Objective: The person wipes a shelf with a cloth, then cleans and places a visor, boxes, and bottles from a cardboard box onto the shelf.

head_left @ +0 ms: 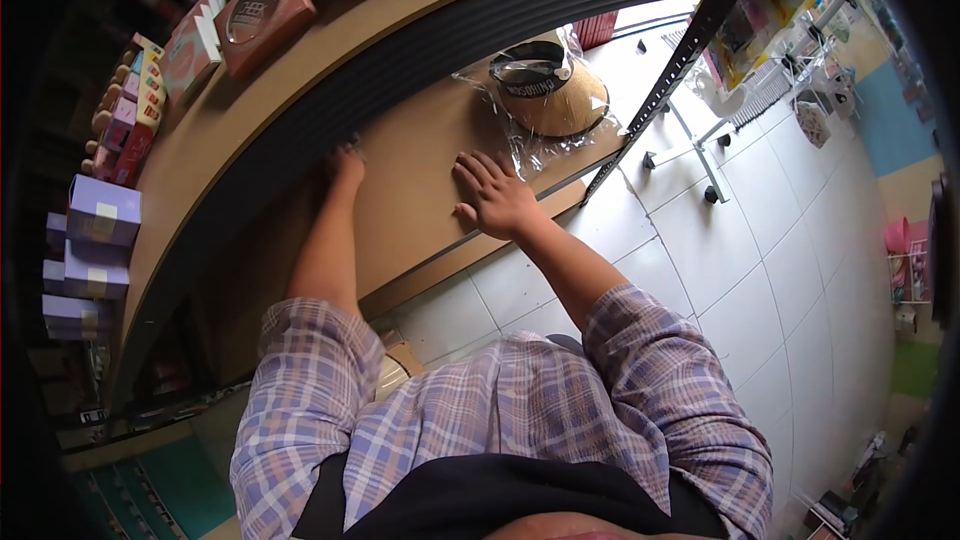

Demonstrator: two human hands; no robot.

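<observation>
My right hand [495, 198] lies palm down on the bare wooden shelf board [420, 205], with its fingers spread. Just beyond its fingertips is a straw sun visor [555, 105] with a dark lettered band, in crinkled clear plastic wrap. Farther left, my left hand [347, 162] reaches deep into the shelf, under the upper board's dark edge. Its fingers look curled around something small and greyish at the fingertips, too dim to make out.
Above, the upper shelf [205, 130] carries pink cosmetic boxes [265, 15] and stacked lilac boxes [103, 240]. A perforated dark metal post [655, 100] stands at the shelf's right end. Beyond it, a white wheeled stand [700, 145] rests on the tiled floor [750, 270].
</observation>
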